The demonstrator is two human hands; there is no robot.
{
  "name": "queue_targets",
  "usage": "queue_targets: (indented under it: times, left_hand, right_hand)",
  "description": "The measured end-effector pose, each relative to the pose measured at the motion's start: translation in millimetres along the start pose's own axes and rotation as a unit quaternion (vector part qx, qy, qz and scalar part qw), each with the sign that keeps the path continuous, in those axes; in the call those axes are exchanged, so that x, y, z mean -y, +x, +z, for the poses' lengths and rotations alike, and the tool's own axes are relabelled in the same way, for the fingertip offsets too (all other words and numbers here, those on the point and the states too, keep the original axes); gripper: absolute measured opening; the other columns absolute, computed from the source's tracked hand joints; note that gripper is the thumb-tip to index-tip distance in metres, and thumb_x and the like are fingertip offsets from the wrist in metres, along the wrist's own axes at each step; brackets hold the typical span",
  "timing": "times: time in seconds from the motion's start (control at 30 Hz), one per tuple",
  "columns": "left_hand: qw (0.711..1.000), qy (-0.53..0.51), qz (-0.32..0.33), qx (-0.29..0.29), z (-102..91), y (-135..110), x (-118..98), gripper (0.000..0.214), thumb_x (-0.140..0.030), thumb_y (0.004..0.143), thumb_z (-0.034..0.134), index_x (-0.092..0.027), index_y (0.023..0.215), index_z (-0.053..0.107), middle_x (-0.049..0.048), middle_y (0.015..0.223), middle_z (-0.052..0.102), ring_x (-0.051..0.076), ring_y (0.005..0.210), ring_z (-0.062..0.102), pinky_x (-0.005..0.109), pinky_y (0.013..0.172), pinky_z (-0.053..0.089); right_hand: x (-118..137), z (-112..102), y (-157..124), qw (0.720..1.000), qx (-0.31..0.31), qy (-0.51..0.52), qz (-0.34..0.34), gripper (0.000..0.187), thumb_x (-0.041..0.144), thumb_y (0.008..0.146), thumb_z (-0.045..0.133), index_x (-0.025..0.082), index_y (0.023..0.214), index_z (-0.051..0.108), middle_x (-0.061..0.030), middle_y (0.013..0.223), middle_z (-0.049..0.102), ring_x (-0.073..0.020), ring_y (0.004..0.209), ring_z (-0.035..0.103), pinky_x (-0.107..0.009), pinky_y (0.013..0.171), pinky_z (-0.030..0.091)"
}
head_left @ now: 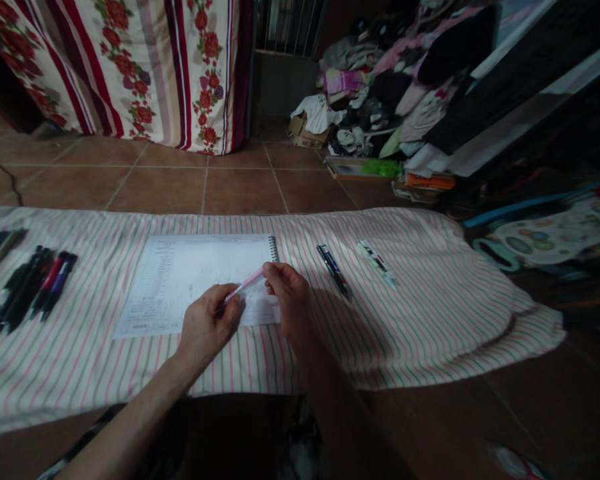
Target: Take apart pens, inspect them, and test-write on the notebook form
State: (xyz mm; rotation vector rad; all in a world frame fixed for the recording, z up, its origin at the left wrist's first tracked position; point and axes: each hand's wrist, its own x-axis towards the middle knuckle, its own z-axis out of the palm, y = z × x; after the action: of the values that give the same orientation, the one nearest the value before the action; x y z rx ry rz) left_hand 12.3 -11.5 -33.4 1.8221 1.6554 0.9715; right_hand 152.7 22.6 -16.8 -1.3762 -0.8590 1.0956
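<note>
clerk: where is the item?

inspector: the pink pen [249, 281] is between the fingers of both hands, over the spiral-bound pad [205, 263]. whether it touches the page cannot be told.

clerk: its long axis?

inspector: slantwise. from the left fingers it runs rightward and away from the body, up to the right fingertips.

clerk: condition of the left fingers?

inspector: the left hand [213, 319] is closed, thumb against curled fingers, with the pen's nearer end inside the grip.

clerk: and the right?

inspector: the right hand [289, 293] has thumb and forefinger pinched together at the pen's far end, with no gap visible. how firm the pinch is cannot be told.

clerk: which hand is nearer?

inspector: neither; there is one at each end, with the middle of the barrel bare between them. in my judgement the governing relation is end to end: the right fingertips lie along the pen's own line from the left grip. which end carries the writing tip is not legible.

clerk: other items?

inspector: dark pens [334, 272] lie just right of the right fingers, a pale pen-shaped item [377, 263] farther right. more pens [23, 290] lie well left of the left fingers. all rest on the striped cloth [430, 300].
</note>
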Motion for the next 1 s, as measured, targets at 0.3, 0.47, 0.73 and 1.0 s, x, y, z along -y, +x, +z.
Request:
queue_targets:
  times: [0.3, 0.47, 0.73, 1.0]
  left_hand:
    - [1.000, -0.028, 0.002, 0.007, 2.7, -1.0, 4.2, 0.032, -0.034, 0.086, 0.044, -0.018, 0.105, 0.063, 0.0064, 0.087, 0.068, 0.015, 0.071, 0.061, 0.030, 0.066, 0.051]
    - [1.000, -0.016, -0.008, 0.006, 2.0, -0.2, 3.8, 0.031, -0.034, 0.086, 0.044, -0.017, 0.101, 0.065, 0.0059, 0.083, 0.068, 0.015, 0.069, 0.060, 0.030, 0.065, 0.050]
    - [1.000, -0.010, -0.010, 0.005, 0.3, -0.2, 1.0, 0.030, -0.035, 0.087, 0.043, -0.018, 0.099, 0.065, 0.0054, 0.084, 0.068, 0.015, 0.070, 0.061, 0.030, 0.066, 0.050]
    - [1.000, 0.000, -0.012, 0.011, 0.3, -0.6, 1.8, 0.029, -0.036, 0.086, 0.044, -0.019, 0.099, 0.065, 0.0046, 0.082, 0.068, 0.015, 0.069, 0.062, 0.029, 0.064, 0.050]
  right_hand:
    - [0.2, -0.1, -0.2, 1.000, 0.001, 0.004, 0.015, 0.034, 0.049, 0.066, 0.066, 0.016, 0.074, 0.064, 0.0005, 0.060, 0.057, -0.0099, 0.055, 0.050, -0.021, 0.050, 0.042]
    - [-0.4, -0.6, 1.4, 1.000, -0.008, 0.004, 0.017, 0.035, 0.050, 0.064, 0.066, 0.016, 0.074, 0.063, -0.0002, 0.061, 0.059, -0.0106, 0.056, 0.052, -0.021, 0.050, 0.042]
    - [3.6, -0.9, -0.8, 0.999, -0.026, 0.019, 0.033, 0.034, 0.049, 0.064, 0.066, 0.016, 0.075, 0.064, -0.0013, 0.067, 0.062, -0.0101, 0.058, 0.053, -0.021, 0.051, 0.042]
    - [4.4, -4.5, 1.9, 0.999, -0.042, 0.015, 0.027, 0.036, 0.050, 0.066, 0.065, 0.015, 0.075, 0.064, -0.0026, 0.067, 0.064, -0.0107, 0.057, 0.054, -0.021, 0.049, 0.040]
